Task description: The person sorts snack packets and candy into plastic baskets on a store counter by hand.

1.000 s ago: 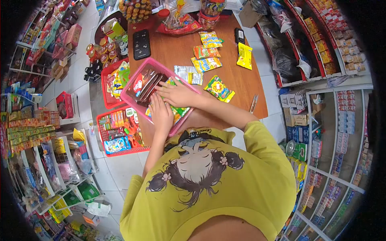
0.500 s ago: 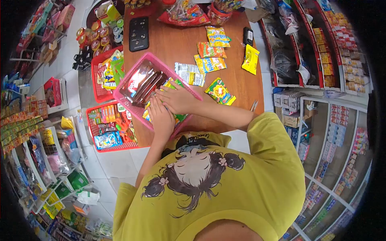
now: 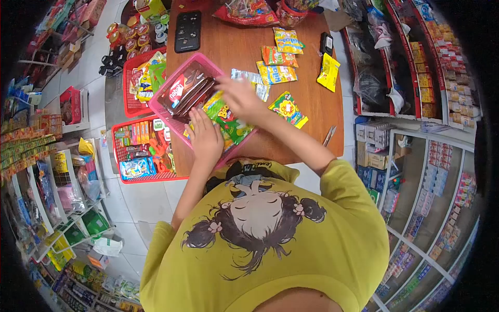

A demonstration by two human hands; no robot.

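Note:
A pink plastic basket [image 3: 159, 107] sits tilted at the table's near left edge. Brown chocolate wafer packets [image 3: 179, 95] stand in a row in its left part, and a green candy bag [image 3: 228, 119] lies in its right part. My left hand [image 3: 207, 138] rests with fingers stretched out on the packets at the basket's near side. Over the basket's right side, my right hand [image 3: 244, 101] is blurred by motion; its fingers look stretched out and I see nothing held. Just right of it lies a green-and-yellow Chupa Chups bag [image 3: 288, 108].
Several candy bags [image 3: 278, 56], a yellow packet [image 3: 328, 72], a black phone [image 3: 187, 32] and scissors [image 3: 329, 135] lie on the wooden table [image 3: 312, 125]. Red baskets [image 3: 148, 179] with sweets stand to the left. Stocked shelves [image 3: 431, 125] line the right side.
My right hand has lifted off the packets and moved up and right, uncovering the green candy bag. My left hand stays on the basket's contents. The whole view has shifted slightly.

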